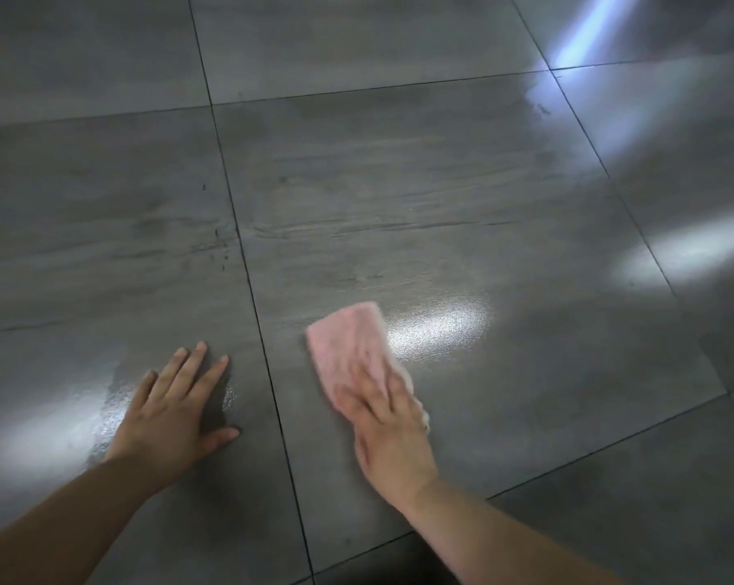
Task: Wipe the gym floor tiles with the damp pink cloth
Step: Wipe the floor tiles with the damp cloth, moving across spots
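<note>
On the grey floor tiles (399, 183), a person pressed a pink cloth (348, 348) flat under the right hand (392, 432).
That hand's fingers lay straight and spread over the cloth's near end, blurred, not curled round it. The cloth sat on the tile just right of a dark grout line (247, 268). The left hand (175, 411) rested palm-down on the neighbouring tile, fingers straight and splayed, holding nothing.
</note>
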